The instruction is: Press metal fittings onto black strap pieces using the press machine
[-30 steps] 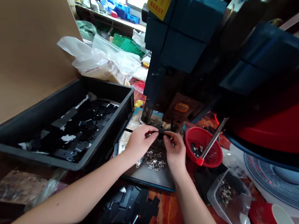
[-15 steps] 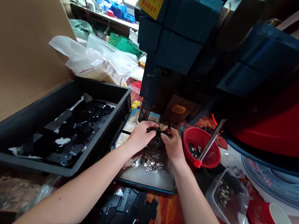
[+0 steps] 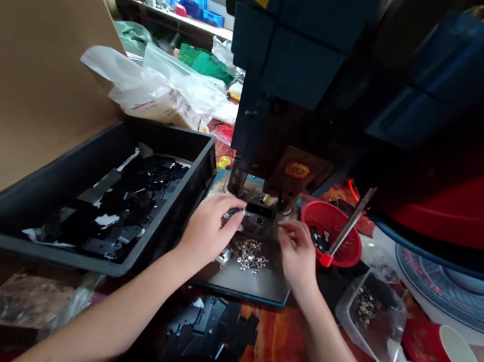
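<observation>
My left hand (image 3: pixel 214 223) is pinched around a small dark piece (image 3: pixel 231 211) at the left of the press base. My right hand (image 3: pixel 297 245) is at the right of the base, its thumb and fingertips close together; whatever they hold, if anything, is too small to make out. Between the hands, under the blue press (image 3: pixel 291 59), lies a black part (image 3: pixel 261 210) on the die. A pile of small shiny metal pieces (image 3: pixel 251 257) rests on the metal plate (image 3: pixel 243 282) nearer to me.
A black bin (image 3: pixel 126 270) of flat black parts stands at the left. Flat black parts (image 3: pixel 209 325) lie at the front edge. On the right are a red bowl (image 3: pixel 353 254) with a rod above it, a clear tray (image 3: pixel 385 350), a red mug (image 3: pixel 422 344) and a large red wheel (image 3: pixel 463 201).
My hands have moved apart, away from the die, the left hand leftwards and the right hand rightwards and down. The view has shifted slightly.
</observation>
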Demonstrator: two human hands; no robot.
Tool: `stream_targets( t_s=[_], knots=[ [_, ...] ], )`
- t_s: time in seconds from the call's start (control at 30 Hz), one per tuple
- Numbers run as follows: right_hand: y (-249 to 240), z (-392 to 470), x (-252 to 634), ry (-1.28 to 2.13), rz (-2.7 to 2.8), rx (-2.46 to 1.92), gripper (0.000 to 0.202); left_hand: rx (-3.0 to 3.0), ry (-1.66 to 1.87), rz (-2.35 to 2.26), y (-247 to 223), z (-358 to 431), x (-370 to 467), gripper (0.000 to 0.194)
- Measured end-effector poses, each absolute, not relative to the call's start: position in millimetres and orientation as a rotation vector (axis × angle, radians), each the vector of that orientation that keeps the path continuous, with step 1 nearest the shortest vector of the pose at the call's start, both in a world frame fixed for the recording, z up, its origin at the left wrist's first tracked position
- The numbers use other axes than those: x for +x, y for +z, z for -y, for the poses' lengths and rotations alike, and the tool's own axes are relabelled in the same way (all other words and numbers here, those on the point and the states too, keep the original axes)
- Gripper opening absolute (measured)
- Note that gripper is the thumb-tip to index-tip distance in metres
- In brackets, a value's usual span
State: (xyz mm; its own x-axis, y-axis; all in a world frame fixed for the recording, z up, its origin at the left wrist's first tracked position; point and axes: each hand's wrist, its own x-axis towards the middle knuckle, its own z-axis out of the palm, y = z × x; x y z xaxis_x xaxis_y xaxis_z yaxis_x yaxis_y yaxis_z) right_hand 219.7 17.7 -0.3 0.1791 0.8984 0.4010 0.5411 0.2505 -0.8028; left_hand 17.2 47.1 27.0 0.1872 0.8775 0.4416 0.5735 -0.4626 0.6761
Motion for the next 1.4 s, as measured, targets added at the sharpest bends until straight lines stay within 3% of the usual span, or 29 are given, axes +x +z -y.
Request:
stream_targets(
  t_s=[0.1,0.3,0.53,0.67,0.87,1.0,1.13,1.4],
  knots=[
    [-12,27,234,0.347,1.753,-1.448,0.014,2.348,1.014,-1.397,12,-9,-6,0.02],
    [-33,70,241,0.065,2.156,-1.507,0.031,2.738,0.633,-1.24,-25,27,-23,0.05],
    [-47,86,239,-0.071,2.167,-1.366,0.024,2.818,0.831,-0.988,-43,34,-34,0.035],
    [-53,95,236,-0.076,2.131,-1.323,0.019,2.606,1.045,-0.894,-41,36,-32,0.025],
    [-22,53,227,0.021,1.963,-1.408,0.011,2.015,1.142,-1.165,-14,25,-8,0.015],
    [6,-6,215,-0.047,1.767,-1.46,0.011,1.707,1.187,-1.226,2,11,10,0.021],
    [14,-51,202,-0.081,1.722,-1.466,0.011,1.406,1.19,-1.268,8,2,16,0.04],
    [7,-58,198,-0.124,1.878,-1.418,0.017,1.382,1.208,-1.245,8,-19,9,0.023]
  ],
)
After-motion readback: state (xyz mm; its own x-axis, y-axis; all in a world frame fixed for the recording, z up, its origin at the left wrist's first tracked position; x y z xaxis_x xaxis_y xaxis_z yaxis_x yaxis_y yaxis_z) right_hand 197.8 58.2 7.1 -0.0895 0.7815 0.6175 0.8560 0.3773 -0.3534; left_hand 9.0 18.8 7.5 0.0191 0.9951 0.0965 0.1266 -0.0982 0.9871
